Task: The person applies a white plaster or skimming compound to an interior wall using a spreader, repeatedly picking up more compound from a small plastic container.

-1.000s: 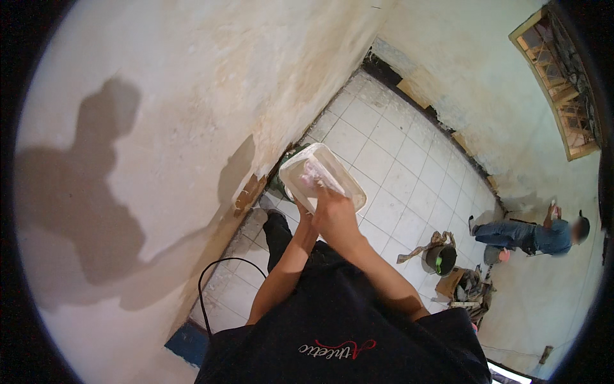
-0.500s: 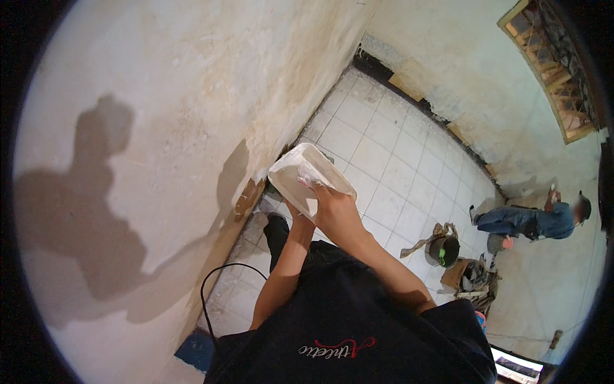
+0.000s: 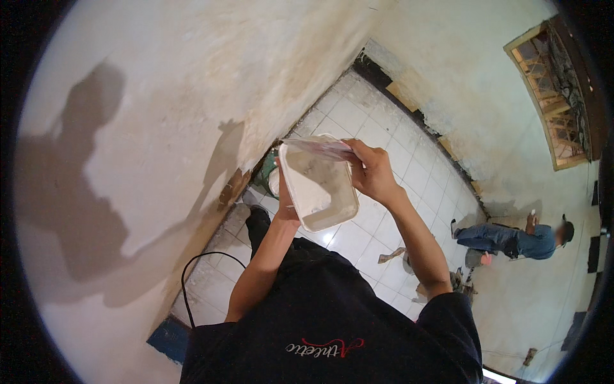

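A white rectangular plastic tub [image 3: 338, 214] with pale residue inside is gripped at its left side by my left hand [image 3: 286, 201]. My right hand [image 3: 372, 168] pinches a flat, translucent pinkish blade [image 3: 320, 146], which lies across the tub's top rim. Behind the tub, partly hidden, stands a green container [image 3: 268, 168] with pale material in it.
A co-worker [image 3: 536, 240] in blue is at the right wall near a small pail [image 3: 473, 258]. A stained wall [image 3: 160, 115] rises on my left above the tiled floor [image 3: 358, 115]. Cloth and containers are partly hidden behind my right arm. A black cable [image 3: 184, 276] loops beside me.
My right hand and the blade have moved from inside the tub up and right to its top rim. The tub now sits more upright in the picture, showing its inside.
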Action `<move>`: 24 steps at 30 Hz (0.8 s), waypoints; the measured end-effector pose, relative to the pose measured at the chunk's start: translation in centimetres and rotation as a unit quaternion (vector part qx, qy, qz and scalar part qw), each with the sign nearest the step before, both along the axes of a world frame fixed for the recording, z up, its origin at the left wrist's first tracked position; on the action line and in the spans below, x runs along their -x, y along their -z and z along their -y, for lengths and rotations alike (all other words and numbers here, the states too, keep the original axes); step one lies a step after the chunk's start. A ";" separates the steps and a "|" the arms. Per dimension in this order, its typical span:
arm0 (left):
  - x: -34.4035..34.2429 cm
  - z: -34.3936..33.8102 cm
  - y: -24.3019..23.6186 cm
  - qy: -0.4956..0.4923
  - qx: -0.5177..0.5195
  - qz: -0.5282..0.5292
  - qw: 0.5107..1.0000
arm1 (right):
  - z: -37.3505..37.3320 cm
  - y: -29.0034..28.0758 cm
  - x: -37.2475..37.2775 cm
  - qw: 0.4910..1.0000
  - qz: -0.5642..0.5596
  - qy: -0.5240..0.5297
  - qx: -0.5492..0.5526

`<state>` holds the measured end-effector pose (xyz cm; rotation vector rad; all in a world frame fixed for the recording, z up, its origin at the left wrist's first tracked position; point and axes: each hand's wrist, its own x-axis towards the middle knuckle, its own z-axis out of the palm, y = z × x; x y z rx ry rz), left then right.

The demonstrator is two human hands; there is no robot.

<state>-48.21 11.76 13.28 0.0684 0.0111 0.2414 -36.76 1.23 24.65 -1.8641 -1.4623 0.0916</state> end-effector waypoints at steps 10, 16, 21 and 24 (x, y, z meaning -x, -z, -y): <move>-0.5 2.5 -0.8 0.015 0.041 -0.004 0.999 | 4.2 0.6 1.3 0.994 -0.001 0.105 0.019; 0.1 1.3 0.7 0.020 0.055 -0.020 0.998 | 6.6 1.8 3.5 0.987 -0.032 0.159 0.009; -0.2 1.3 1.9 -0.075 0.025 -0.160 0.984 | 7.1 2.5 6.1 0.970 -0.063 0.235 -0.001; -0.5 1.6 2.9 -0.120 0.010 -0.202 0.972 | 6.4 1.6 7.5 0.963 -0.076 0.259 0.007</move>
